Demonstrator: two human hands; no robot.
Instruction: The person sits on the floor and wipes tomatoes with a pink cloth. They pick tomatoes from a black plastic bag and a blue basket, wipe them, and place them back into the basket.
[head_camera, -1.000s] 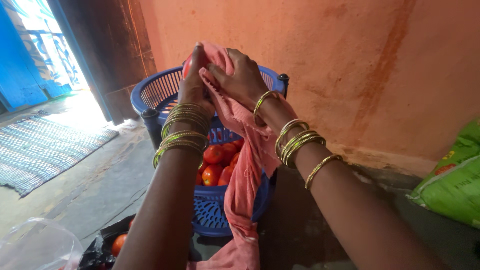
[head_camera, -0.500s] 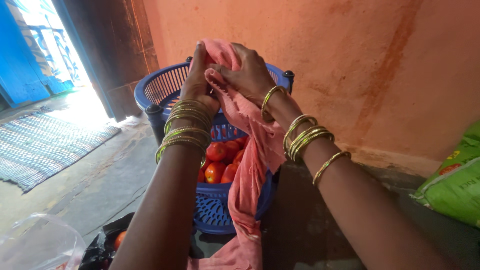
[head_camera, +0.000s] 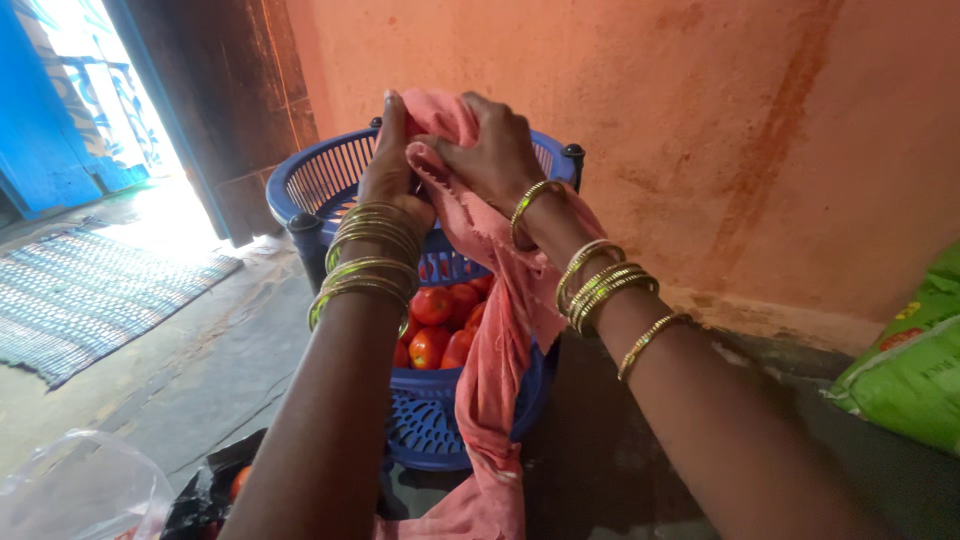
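Against an orange plastered wall, both hands, left hand (head_camera: 392, 165) and right hand (head_camera: 490, 150), keep their grip bunched around the pink woven cloth (head_camera: 490, 330), barely shifted, above the blue slatted plastic basket (head_camera: 320, 180) of red tomatoes (head_camera: 432, 305).

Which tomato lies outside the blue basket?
The tomato at bottom left, on the black bag on the floor; the other tomatoes sit inside the blue basket.

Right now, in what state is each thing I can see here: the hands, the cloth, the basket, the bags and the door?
Left hand: closed on the pink cotton cloth.
Right hand: gripping the same cloth.
Pink cotton cloth: bunched at the top, hanging down in front of the basket.
Blue plastic slotted basket: uncovered, holding red tomatoes.
Clear plastic bag: crumpled on the floor.
Green printed sack: lying by the wall.
Dark wooden door: open, daylight beside it.
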